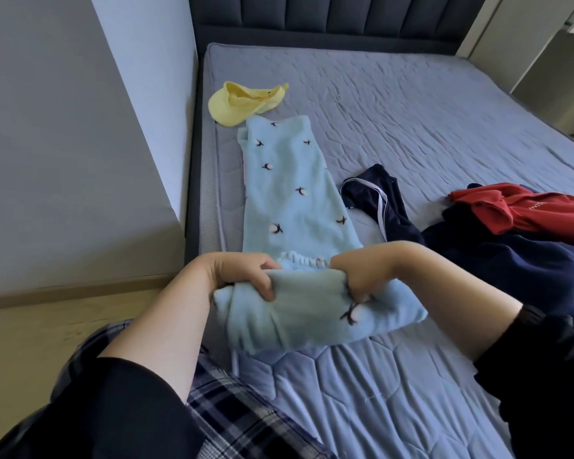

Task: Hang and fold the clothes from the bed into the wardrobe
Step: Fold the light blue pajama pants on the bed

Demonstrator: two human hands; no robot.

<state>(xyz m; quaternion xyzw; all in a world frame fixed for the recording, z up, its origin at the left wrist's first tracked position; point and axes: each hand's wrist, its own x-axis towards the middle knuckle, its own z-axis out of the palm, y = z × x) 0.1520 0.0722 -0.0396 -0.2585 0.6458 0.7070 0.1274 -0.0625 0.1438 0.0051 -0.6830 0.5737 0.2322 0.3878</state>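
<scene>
Quilted blue-grey bedding, stitched in hexagons, covers the bed (pixel 411 127), which is backed by a dark headboard (pixel 312 18) padded in upright channels. Both my hands are clamped on the near end of a plush pale-blue fleece garment (pixel 292 193) dotted with small dark-and-white motifs. My left hand (pixel 242 273) has its fingers curled round the rolled-over fold. My right hand (pixel 368 270) digs its fingers into the pile beside a gathered, ruffled edge. The rest of the fleece lies long and flat up the mattress, ending just beside a soft yellow cap (pixel 242 101). To the right lie a navy piece with a white stripe (pixel 378 200) and a crumpled red top (pixel 527 210) on a dark blue heap (pixel 511 266).
</scene>
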